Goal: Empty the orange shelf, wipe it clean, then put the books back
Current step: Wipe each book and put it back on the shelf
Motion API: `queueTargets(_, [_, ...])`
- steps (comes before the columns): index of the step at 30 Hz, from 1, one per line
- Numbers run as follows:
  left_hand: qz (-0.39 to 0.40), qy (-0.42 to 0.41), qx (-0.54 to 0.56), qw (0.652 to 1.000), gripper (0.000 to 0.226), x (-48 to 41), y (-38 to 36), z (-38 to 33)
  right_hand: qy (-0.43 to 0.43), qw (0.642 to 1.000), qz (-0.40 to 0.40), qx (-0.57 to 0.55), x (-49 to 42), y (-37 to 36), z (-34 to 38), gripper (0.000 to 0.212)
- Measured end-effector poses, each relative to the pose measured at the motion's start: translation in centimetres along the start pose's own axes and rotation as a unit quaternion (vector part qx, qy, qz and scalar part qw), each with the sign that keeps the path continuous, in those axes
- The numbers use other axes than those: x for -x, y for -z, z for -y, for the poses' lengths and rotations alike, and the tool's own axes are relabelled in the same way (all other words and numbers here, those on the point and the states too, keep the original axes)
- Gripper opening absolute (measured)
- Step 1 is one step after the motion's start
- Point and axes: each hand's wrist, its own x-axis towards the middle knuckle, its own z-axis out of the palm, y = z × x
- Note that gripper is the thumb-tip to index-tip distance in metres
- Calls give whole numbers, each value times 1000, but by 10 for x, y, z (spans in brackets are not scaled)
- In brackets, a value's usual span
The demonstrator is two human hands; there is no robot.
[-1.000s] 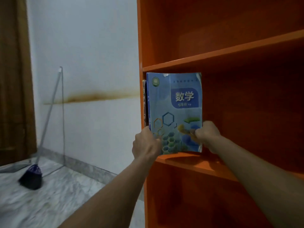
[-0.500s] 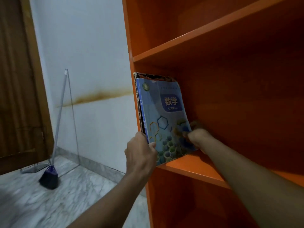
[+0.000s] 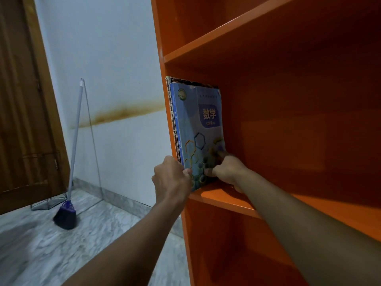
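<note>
From the head camera, you are looking at the orange shelf point(image 3: 226, 200) from its left end, with both your arms reaching up to the middle board. Two books stand upright there, pushed against the left side panel. The blue book point(image 3: 198, 129), with hexagons on its cover and Chinese characters in a darker panel, faces you. A dark book point(image 3: 172, 112) with a worn, patterned spine stands between it and the panel, its ragged top edge showing just above the blue cover. Your left hand point(image 3: 171, 178) is curled round the near lower corner of the pair, thumb on the blue cover and fingers wrapped past the spines, so it grips both books at their front edge. Your right hand point(image 3: 226, 170) is inside the compartment, gripping the lower far corner of the blue book: the thumb presses on the cover and the fingers curl round the back edge, with the heel of the hand just above the board. The books' bottom edges rest on the board. The rest of this compartment, and the ones above and below, show only orange surfaces in shadow. Off to the left, a broom point(image 3: 70, 153) leans against the white wall point(image 3: 107, 48), which carries a brown stain point(image 3: 123, 112) running across it. A wooden door point(image 3: 24, 100) stands beside it, above the grey marbled floor point(image 3: 51, 244).
</note>
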Motion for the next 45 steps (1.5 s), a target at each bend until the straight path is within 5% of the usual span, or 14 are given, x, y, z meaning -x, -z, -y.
queueTargets(7, [74, 16, -11, 997, 17, 14, 10, 17, -30, 996, 0, 80, 20, 1, 1, 58])
queueTargets(18, [216, -118, -58, 967, 16, 31, 41, 33, -24, 947, -63, 315, 106, -2, 29, 37])
queueTargets(24, [355, -196, -42, 913, 14, 73, 32, 24, -1, 833, -229, 504, 192, -3, 27, 24])
queueTargets(32, [586, -227, -66, 775, 29, 197, 3, 28, -232, 799, -69, 550, 334, -12, -47, 27])
queueTargets(35, [584, -211, -86, 779, 18, 232, 0, 36, -278, 798, 18, 535, 362, -15, -81, 7])
queueTargets(40, [644, -111, -105, 749, 14, 285, -18, 83, -366, 819, 188, 399, 411, -47, -145, 52])
queueTargets(41, [654, -92, -107, 743, 17, 292, -21, 92, -384, 816, 208, 379, 424, -55, -160, 80])
queueTargets(43, [659, -56, -106, 743, 18, 300, -26, 107, -409, 810, 201, 369, 447, -68, -186, 114])
queueTargets(45, [664, -31, -107, 740, 19, 307, -26, 118, -425, 828, 157, 330, 460, -69, -203, 105])
